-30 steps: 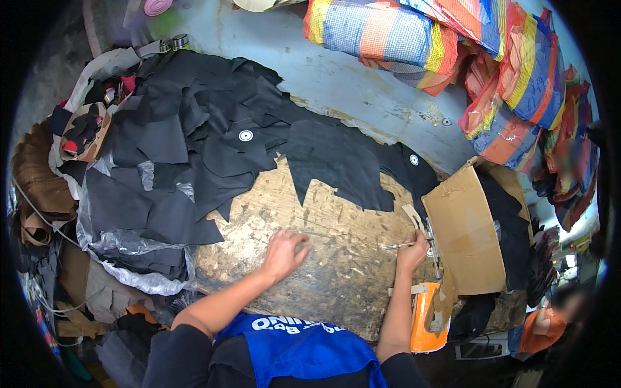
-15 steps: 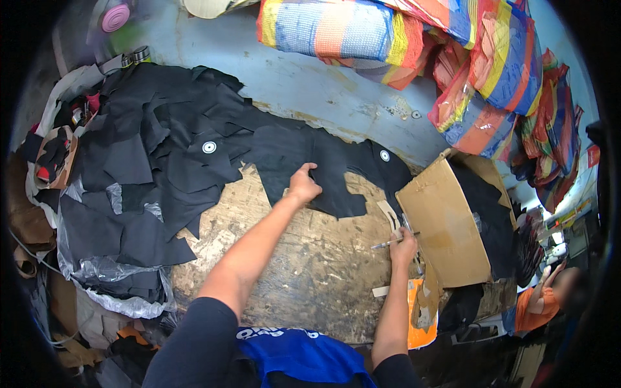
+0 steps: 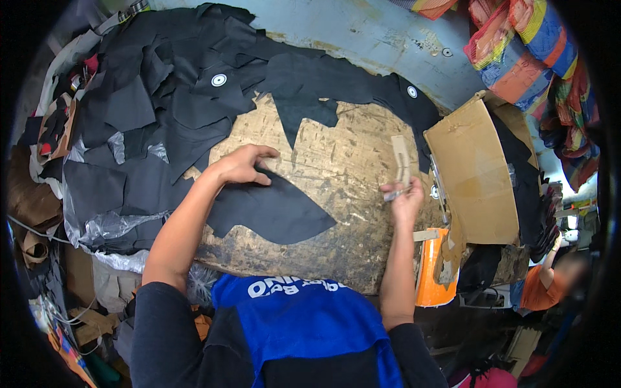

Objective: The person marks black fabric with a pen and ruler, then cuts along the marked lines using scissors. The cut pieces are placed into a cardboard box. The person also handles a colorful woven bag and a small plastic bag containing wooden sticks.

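1. Left grip [image 3: 249, 165], to the right of most of the heaped black sheets [image 3: 162, 107], is released: thumb and forefinger stand apart over the upper edge of a loose black piece [image 3: 275, 207].
2. That black piece lies on the worn wooden surface [image 3: 356, 239], close to the person, its pointed end toward the right.
3. Right grip [image 3: 402, 192] is clenched on a cream slotted strip [image 3: 400, 155], which extends away from the person; a slim pen-like tool [image 3: 391, 194] juts out leftward.
4. Farther right stands an open cardboard box [image 3: 475, 174] with black material [image 3: 514, 145] inside.
5. At far right, another person [image 3: 540, 288] wears orange.
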Tool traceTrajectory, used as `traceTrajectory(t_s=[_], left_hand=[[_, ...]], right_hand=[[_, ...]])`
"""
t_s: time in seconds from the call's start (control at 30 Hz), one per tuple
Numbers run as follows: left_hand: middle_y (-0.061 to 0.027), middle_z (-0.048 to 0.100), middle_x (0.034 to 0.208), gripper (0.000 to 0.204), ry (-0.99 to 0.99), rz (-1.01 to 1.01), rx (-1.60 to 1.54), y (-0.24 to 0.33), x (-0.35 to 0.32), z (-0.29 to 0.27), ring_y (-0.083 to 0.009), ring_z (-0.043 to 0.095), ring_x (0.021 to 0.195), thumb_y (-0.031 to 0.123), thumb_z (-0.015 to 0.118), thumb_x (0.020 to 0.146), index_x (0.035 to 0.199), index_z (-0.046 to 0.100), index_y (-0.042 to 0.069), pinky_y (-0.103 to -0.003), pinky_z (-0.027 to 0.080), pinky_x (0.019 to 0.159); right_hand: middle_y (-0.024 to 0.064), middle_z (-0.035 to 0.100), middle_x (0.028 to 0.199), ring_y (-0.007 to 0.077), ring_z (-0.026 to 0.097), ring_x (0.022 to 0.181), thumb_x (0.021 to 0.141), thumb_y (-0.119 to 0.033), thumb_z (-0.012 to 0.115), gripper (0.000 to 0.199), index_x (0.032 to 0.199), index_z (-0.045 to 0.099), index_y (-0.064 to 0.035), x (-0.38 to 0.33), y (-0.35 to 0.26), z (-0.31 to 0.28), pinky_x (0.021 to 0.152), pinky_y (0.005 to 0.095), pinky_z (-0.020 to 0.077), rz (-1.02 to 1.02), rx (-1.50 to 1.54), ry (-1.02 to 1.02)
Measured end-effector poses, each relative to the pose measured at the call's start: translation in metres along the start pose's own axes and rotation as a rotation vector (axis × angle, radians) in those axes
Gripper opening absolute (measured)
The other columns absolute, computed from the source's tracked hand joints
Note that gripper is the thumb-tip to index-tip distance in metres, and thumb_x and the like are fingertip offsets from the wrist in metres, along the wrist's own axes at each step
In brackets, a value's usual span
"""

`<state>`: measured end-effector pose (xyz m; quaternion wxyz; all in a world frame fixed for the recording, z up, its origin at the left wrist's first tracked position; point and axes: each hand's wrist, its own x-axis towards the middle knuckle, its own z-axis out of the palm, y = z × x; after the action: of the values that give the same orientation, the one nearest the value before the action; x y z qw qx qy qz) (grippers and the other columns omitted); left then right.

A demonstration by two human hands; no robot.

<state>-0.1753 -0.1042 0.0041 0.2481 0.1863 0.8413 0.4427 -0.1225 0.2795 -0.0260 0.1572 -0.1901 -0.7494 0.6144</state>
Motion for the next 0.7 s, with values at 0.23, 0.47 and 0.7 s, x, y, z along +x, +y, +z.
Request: traceTrajectory(t_s=[0.23, 0.47, 0.7], left_hand=[[-0.0101, 0.060, 0.071, 0.029, 0.340, -0.279, 0.483, -0.006, -0.079, 0.023, -0.0240, 0.059, 0.067, 0.016, 0.076, 0.067, 0.088, 0.063, -0.001, -0.034, 0.047, 0.064], [-0.0040, 0.064, 0.080, 0.018, 0.576, -0.064, -0.235, -0.003, -0.103, 0.051, -0.0084, 0.056, 0.072, 0.012, 0.057, 0.090, 0.099, 0.060, -0.002, -0.025, 0.045, 0.065], [-0.0012, 0.064, 0.091, 0.021, 0.560, 0.032, -0.584, 0.019, -0.111, 0.057, -0.0055, 0.056, 0.080, 0.013, 0.049, 0.097, 0.108, 0.059, -0.002, -0.022, 0.046, 0.073]], right_hand=[[0.0103, 0.062, 0.076, 0.0221, 0.062, 0.064, 0.069, -0.011, 0.076, 0.030, 0.082, 0.050, -0.0052, -0.106, -0.021, 0.061, 0.060, 0.0366, 0.0484, -0.501, -0.674, -0.398], [0.0050, 0.054, 0.062, 0.0132, 0.050, 0.054, 0.065, -0.005, 0.078, 0.033, 0.076, 0.047, -0.0055, -0.092, -0.024, 0.063, 0.054, 0.0278, 0.0425, -0.362, -0.432, -0.445], [0.0009, 0.054, 0.082, 0.0106, 0.053, 0.074, 0.065, 0.003, 0.077, 0.041, 0.090, 0.046, -0.0089, -0.088, -0.046, 0.068, 0.067, 0.0250, 0.0472, -0.035, 0.012, -0.571]])
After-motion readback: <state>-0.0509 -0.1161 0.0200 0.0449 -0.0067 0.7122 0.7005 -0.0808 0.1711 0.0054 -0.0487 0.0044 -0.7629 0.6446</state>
